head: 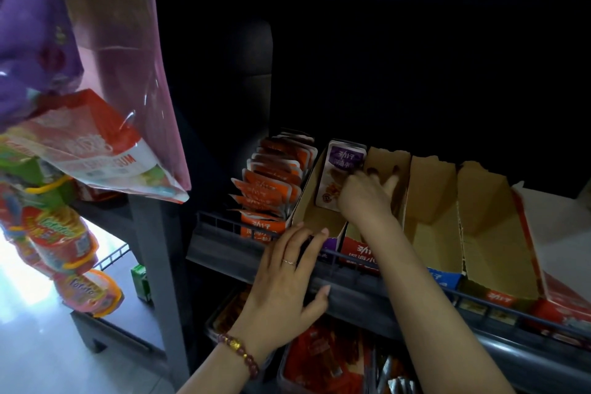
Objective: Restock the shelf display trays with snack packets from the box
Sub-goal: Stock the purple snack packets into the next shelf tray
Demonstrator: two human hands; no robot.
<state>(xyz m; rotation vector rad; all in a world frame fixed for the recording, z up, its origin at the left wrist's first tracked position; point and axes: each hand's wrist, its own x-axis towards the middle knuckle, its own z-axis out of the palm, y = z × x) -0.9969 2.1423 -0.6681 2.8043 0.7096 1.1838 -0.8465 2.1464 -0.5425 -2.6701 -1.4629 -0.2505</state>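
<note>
Several cardboard display trays stand side by side on a dark wire shelf [351,289]. The leftmost tray [262,230] is packed with orange snack packets [271,176]. In the second tray [315,211] a few purple and white packets [342,166] stand upright at the back. My right hand [364,198] reaches into that tray and grips those purple packets. My left hand [287,278] rests with straight fingers on the shelf's front rail and the tray's front edge. The trays to the right [431,201] look bare inside. The supply box is out of view.
Hanging snack bags [80,144] in clear and purple wrap crowd the upper left, close to my head. A lower shelf holds bins of red packets [319,358]. A dark shelf post [160,265] stands at the left, with bright floor beyond it.
</note>
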